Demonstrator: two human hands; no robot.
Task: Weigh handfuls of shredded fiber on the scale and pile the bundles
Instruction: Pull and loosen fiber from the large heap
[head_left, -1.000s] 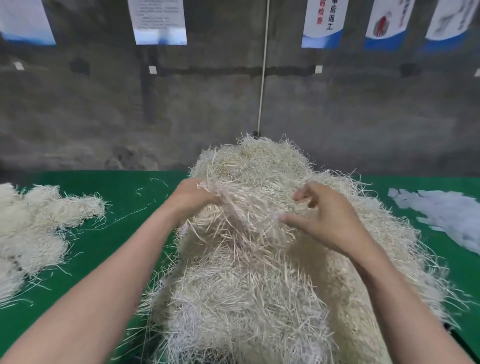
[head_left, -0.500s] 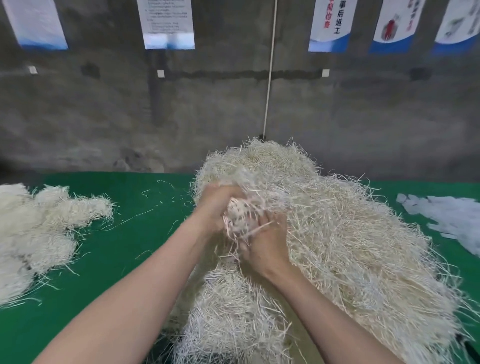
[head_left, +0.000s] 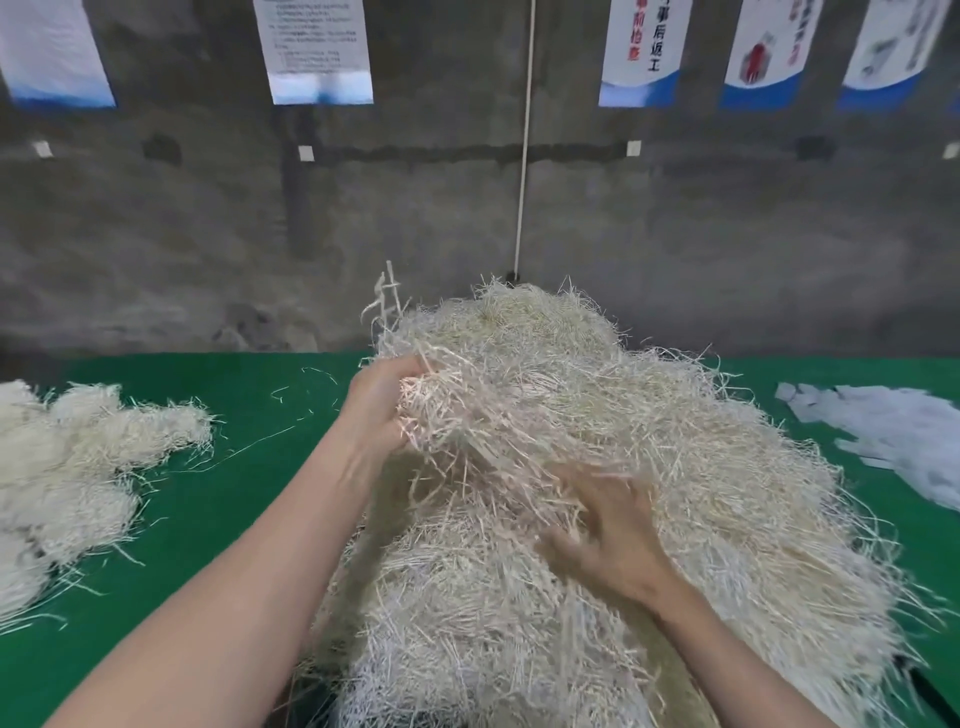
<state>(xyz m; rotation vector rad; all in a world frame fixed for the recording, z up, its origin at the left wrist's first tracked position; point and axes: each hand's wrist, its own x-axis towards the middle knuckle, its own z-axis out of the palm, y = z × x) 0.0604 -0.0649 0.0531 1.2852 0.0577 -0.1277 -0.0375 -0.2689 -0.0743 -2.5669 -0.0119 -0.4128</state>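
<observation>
Shredded fiber (head_left: 597, 395) hides fingertips of blurred right hand (head_left: 610, 545).

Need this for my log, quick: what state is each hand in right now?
Left hand: grips a clump of fiber.
Right hand: open, blurred, fingers spread on the heap.

The right hand (head_left: 608, 535) is smeared by motion, its fingertips sunk among the strands, so whether it grips anything cannot be told. The left hand (head_left: 376, 410) curls round a tuft (head_left: 467, 415) that covers its fingers. The heap of shredded fiber (head_left: 701, 467) runs off the bottom edge and hides the worktop (head_left: 249, 499) beneath it. The pile of bundles (head_left: 67, 467) is cut by the left edge, the white scraps (head_left: 893, 436) by the right. The posters (head_left: 317, 52) lose their tops, and their print is too small to read. A dark thing (head_left: 924, 691) pokes from under the heap, unidentifiable.
</observation>
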